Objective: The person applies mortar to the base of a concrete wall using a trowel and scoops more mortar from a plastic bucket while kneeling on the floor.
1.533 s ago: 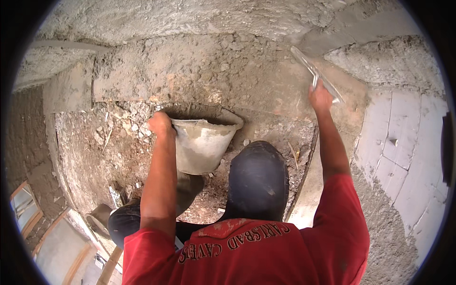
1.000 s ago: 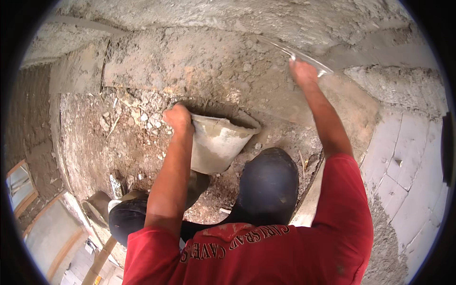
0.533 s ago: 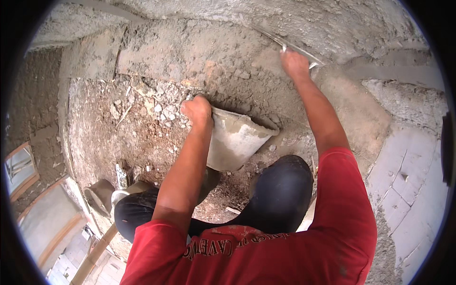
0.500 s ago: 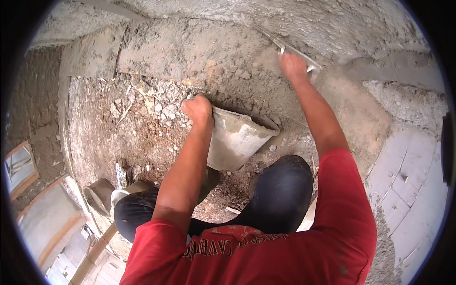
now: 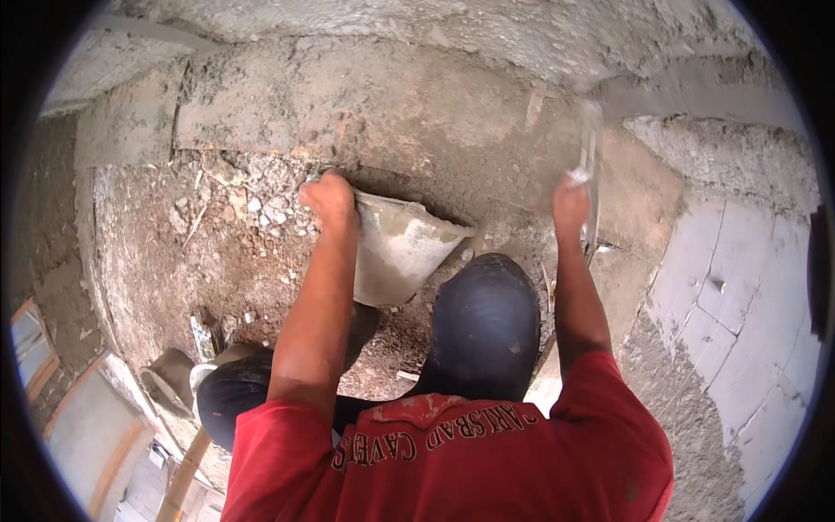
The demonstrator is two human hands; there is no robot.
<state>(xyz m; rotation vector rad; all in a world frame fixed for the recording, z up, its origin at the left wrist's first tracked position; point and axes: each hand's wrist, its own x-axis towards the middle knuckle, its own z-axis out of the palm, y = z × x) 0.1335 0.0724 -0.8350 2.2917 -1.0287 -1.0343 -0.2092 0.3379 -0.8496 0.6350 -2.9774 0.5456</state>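
Grey, tapered, mortar-crusted bucket [image 5: 396, 252], centre: left hand [image 5: 330, 202] fingers grip its rim, likely to steady the mouth beside far, mortar-smeared brown board [image 5: 287, 113]; farther right, right hand [image 5: 571, 205] fingers wrap long, silvery metal trowel [image 5: 593, 152]

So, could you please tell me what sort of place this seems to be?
Probably a building site: pale blocks beside rough mortar, loose rubble, and a stained bucket gripped by the left hand.
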